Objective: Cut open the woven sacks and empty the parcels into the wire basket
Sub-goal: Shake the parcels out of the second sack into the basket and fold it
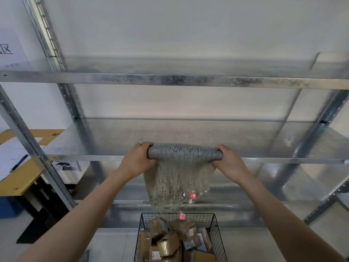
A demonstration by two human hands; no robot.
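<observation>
Both hands, left point(136, 162) and right point(228, 161), grip the upended sack point(179, 176); shake it squarely over the basket point(217, 229) so parcels point(168, 242) land inside

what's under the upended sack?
Directly below the woven sack sits the wire basket, piled with brown parcels. The pile hides the basket floor; the sack's inside can't be seen.

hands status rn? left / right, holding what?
Left hand: closed, gripping the left end of the upturned woven sack above the wire basket.
Right hand: closed, gripping the sack's right end.
</observation>
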